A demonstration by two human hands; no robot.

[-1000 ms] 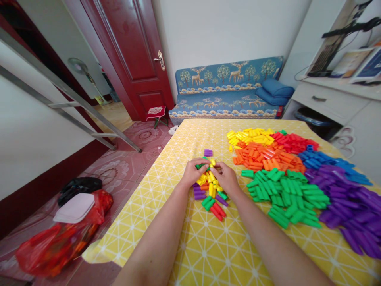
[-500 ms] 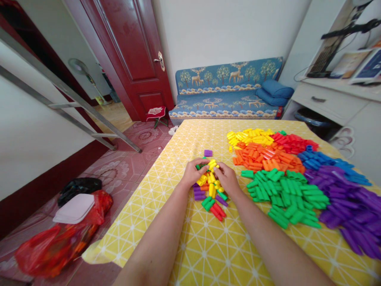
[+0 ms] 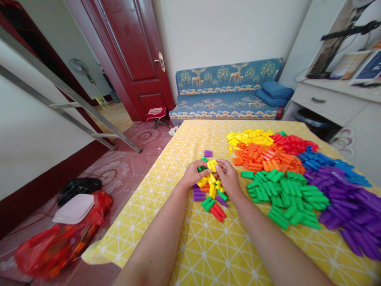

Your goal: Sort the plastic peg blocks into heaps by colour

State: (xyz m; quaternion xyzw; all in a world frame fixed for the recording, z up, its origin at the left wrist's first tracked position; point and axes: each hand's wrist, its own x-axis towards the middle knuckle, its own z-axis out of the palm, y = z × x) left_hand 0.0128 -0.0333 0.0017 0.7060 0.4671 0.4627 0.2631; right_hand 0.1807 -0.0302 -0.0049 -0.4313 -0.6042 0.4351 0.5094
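Note:
Between my two hands is a yellow plastic building piece [image 3: 212, 165], made of joined tubes. My left hand [image 3: 195, 173] pinches it from the left, and my right hand [image 3: 228, 178] grips it from the right. Below the hands lies a small mixed heap with yellow pieces [image 3: 212, 190], purple pieces [image 3: 199, 194], green pieces [image 3: 207, 203] and red pieces [image 3: 218, 212]. One purple piece [image 3: 208, 153] lies apart, just beyond my hands. Part of the heap is hidden behind the fingers.
Sorted piles cover the table's right side: yellow [image 3: 248, 137], orange [image 3: 264, 157], red [image 3: 293, 143], blue [image 3: 317, 159], green [image 3: 285, 192] and purple [image 3: 351, 206]. A patterned sofa [image 3: 220, 99] stands behind the yellow tablecloth [image 3: 202, 135]. Bags [image 3: 50, 250] lie on the floor at left.
The yellow piece between my fingers has turned slightly, and my fingertips have shifted on it. My right hand sits a little differently; the piles are unchanged.

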